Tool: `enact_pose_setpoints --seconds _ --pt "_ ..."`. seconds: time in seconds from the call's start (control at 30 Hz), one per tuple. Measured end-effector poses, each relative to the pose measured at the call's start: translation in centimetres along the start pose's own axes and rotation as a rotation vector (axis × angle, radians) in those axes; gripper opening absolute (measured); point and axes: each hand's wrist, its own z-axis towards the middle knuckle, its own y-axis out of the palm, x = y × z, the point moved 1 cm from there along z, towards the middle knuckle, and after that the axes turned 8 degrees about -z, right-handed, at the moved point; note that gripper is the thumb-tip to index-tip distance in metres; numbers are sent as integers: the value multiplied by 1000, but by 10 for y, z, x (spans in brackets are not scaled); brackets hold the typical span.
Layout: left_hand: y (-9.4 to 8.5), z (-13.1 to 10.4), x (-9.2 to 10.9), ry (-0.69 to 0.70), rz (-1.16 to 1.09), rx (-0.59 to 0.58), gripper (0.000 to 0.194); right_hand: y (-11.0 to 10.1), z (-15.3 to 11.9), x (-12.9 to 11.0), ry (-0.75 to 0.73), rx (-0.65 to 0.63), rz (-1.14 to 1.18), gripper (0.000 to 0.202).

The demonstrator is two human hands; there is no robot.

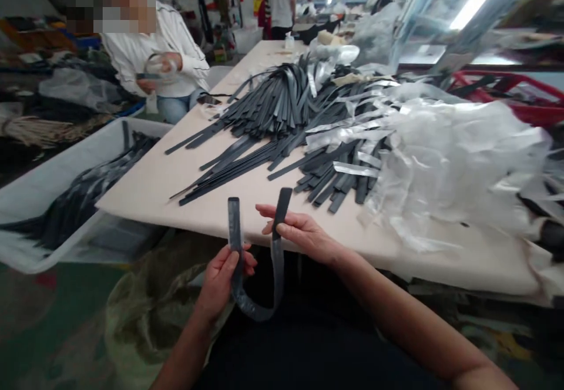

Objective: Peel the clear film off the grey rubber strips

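Pale beige, smooth-looking tabletop fills the workshop's middle, its near edge passing behind the person's hands. Nearest, a long dark-grey flat strip with a glossy face sags in a U between them. If either thumb slackened, the bent strip could probably spring loose or twist, since each pinch takes only a narrow section. The left hand has its fingers gripping one arm of the U, its end upright above them; the right hand pinches the other arm close to its end, the bend hanging below both. Farther off lie heaped dark-grey strips, beside crumpled translucent plastic film. Beyond, a co-worker in a white jacket stands left.
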Motion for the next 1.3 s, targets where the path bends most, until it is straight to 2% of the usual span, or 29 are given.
enact_pose_setpoints --seconds 0.17,0.33,0.5,0.73,0.9,1.07,1.17,1.3 --pt "27 2 -4 -43 205 -165 34 9 -4 14 64 9 152 41" --pt "41 -1 -6 10 343 -135 36 9 -9 15 86 125 169 42" --pt "47 -1 -8 -9 438 -173 31 -8 -15 15 -18 287 192 30" --pt "50 2 -10 -6 477 -103 20 -14 -23 31 64 358 193 34" --pt "48 -1 -7 53 578 -150 22 -17 -23 26 -73 401 174 25" --pt "37 -5 -10 59 681 -168 25 -32 -17 12 -180 493 149 22" --pt "31 -4 -13 36 635 -168 26 -33 -15 11 -171 461 185 22" --pt "35 0 -15 27 567 -145 25 -19 -16 21 -73 386 266 23"
